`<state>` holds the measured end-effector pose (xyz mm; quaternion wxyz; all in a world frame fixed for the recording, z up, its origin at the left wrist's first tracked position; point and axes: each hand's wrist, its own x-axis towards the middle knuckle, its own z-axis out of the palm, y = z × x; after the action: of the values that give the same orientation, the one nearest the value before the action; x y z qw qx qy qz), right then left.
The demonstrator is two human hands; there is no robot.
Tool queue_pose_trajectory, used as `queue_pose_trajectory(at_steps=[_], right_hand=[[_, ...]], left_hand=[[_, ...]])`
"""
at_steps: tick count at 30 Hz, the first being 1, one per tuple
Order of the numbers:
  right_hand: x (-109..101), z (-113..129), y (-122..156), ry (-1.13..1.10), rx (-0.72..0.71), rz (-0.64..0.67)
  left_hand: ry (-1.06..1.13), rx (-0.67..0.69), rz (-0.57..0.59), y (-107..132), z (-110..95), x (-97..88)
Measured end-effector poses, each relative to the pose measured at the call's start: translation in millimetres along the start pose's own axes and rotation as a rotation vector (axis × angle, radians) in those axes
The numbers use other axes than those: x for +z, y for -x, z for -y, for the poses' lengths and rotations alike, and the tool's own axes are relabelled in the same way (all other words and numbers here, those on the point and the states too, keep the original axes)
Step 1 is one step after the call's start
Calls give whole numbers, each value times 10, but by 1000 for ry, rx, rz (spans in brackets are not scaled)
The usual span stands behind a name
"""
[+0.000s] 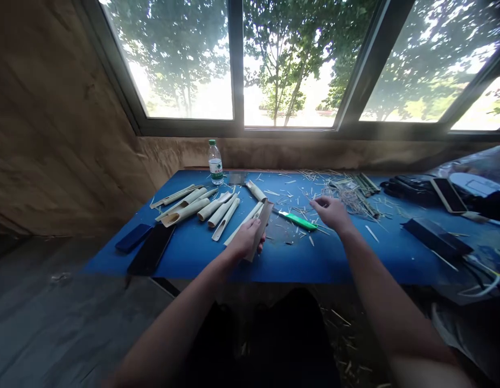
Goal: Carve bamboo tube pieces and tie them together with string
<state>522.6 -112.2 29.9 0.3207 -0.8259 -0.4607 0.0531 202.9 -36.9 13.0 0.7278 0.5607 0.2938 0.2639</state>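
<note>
My left hand (247, 237) is wrapped round a long, flat, tan piece of split bamboo (264, 218), tilted up above the front of the blue table. My right hand (331, 211) hovers to the right with thumb and fingertips pinched together; whatever is between them is too small to make out. Between the hands lies a green-handled craft knife (297, 220), its blade end toward the bamboo. Left of my left hand, several hollowed bamboo pieces (185, 212) lie in a loose row. Another cut bamboo tube (256, 191) rests just behind the held piece.
A water bottle (215, 164) stands at the back left. Two dark flat objects, one a black slab (151, 250), lie at the left edge. Bamboo shavings (347, 194) are heaped back right. A black box (436, 237), phone (448, 195) and cables occupy the right.
</note>
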Motion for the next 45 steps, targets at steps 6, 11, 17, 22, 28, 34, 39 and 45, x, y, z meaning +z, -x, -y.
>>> queue_pose_trajectory(at_steps=[6,11,17,22,28,34,39,45], right_hand=[[-17,-154,-1101,244,213,194],[298,-370,-1285,251,213,250],[348,-495,-1357,10,161,108],[225,-343,-1317,-390,53,-4],[317,162,-900,-781,-215,234],[443,536,-464,-892,-338,520],[478,573,-377,-914,-327,629],[522,570,-369,-1039,-267,598]], left_hand=[[-145,-61,67,-732,-240,306],[-353,-145,50,-1101,-273,153],[-388,-153,93,-1212,-538,-113],[-185,-72,106,-1240,-483,77],[27,131,84,-1110,-363,143],[-16,301,-63,-1094,-389,84],[-62,417,-90,-1089,-386,85],[-86,397,-173,-1067,-384,84]])
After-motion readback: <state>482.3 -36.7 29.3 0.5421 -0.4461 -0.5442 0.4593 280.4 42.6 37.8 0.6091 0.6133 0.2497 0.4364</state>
